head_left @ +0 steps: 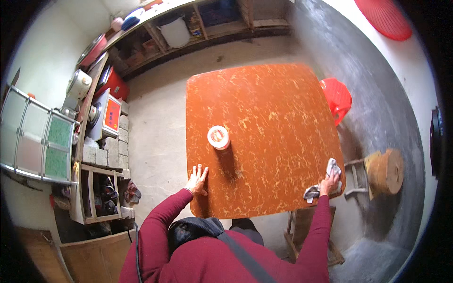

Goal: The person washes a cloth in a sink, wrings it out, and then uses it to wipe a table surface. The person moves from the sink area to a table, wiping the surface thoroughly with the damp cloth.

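Fingers (333,173) of the right hand (329,185) are curled over a grey-white cloth (325,179), which is pressed against the table (278,122) at its near right corner. The cloth is bunched and drawn out into a strip; its long axis is seen to run from the table's near edge, where one end hangs over at the wrist, up and away along the right edge, where the other end pokes out past the fingertips. Fingers (202,170) of the left hand (197,181) are spread wide and laid flat on the table near its near left corner; nothing is held by them. A white-topped jar (218,137) is stood upright on the table beyond the left hand, well apart from the cloth. A red stool (337,98) is tucked just beside the table's right edge, and a wooden stool (377,172) is placed off the near right corner.
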A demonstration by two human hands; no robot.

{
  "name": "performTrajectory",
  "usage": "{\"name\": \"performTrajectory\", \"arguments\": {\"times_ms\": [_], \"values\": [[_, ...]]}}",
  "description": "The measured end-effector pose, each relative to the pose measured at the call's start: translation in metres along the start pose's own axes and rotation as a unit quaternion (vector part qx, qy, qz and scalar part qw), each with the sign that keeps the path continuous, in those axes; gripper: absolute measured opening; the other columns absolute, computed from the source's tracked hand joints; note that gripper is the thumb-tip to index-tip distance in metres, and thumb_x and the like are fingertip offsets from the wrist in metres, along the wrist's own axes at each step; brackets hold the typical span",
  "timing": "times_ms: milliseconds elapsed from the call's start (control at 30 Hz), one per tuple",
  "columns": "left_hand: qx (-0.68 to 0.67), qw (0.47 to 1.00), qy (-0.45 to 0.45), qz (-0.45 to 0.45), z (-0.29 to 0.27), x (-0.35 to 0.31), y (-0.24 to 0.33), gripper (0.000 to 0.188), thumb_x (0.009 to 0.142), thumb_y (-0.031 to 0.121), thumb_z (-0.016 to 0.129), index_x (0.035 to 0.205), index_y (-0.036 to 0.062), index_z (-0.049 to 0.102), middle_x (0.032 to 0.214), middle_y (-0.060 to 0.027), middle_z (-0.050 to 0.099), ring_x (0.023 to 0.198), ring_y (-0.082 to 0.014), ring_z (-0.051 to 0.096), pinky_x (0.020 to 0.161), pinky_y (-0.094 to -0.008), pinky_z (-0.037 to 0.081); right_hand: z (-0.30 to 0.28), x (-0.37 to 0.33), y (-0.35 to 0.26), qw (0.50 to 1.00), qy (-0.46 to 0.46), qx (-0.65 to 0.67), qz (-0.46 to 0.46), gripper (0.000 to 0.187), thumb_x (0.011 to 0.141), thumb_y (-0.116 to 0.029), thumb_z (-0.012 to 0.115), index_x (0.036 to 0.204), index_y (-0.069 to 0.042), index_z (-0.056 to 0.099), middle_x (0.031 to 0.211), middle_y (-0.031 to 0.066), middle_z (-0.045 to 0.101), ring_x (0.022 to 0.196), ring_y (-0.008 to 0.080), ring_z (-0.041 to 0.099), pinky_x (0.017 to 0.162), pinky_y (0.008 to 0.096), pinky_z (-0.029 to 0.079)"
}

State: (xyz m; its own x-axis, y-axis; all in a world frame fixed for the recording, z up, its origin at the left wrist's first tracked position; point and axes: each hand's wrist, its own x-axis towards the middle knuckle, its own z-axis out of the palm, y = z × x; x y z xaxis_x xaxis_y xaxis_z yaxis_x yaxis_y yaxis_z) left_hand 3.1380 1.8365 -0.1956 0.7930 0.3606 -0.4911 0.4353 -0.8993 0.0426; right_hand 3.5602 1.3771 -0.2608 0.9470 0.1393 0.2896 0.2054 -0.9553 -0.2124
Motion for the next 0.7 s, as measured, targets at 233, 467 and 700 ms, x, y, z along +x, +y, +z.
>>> {"name": "performTrajectory", "arguments": {"times_ms": [233,467,700], "values": [[-0.023,1.000,0.013,-0.007,-0.009,-0.008,0.006,0.131,0.042,0.041,0.087,0.143,0.0066,0.011,0.144,-0.0312,0.008,0.131,-0.0517,0.015,0.098,-0.0521,0.034,0.014,-0.056,-0.115,0.994,-0.078,0.074,0.020,0.041,0.085,-0.013,0.048,0.126,-0.010,0.049,0.138,0.0164,0.034,0.123,0.0382,0.034,0.101,0.0497,0.026],[-0.119,0.993,0.020,0.015,-0.014,-0.018,-0.004,0.119,0.049,0.037,0.086,0.143,0.0125,0.016,0.145,-0.0283,0.008,0.131,-0.0512,0.012,0.100,-0.0592,0.030,-0.046,-0.244,-0.282,0.927,-0.183,0.170,-0.279,0.046,0.081,-0.007,0.046,0.127,-0.012,0.049,0.138,0.0152,0.035,0.129,0.0372,0.027,0.107,0.0540,0.012],[-0.441,0.861,-0.079,0.241,0.006,-0.053,-0.090,0.063,0.080,0.018,0.064,0.137,0.0126,0.036,0.133,-0.0171,0.044,0.116,-0.0303,0.050,0.092,-0.0378,0.043,-0.067,-0.368,-0.398,0.880,-0.262,0.256,-0.303,0.047,0.077,-0.008,0.055,0.124,-0.016,0.054,0.139,0.0099,0.035,0.130,0.0359,0.027,0.106,0.0576,0.012]]}}
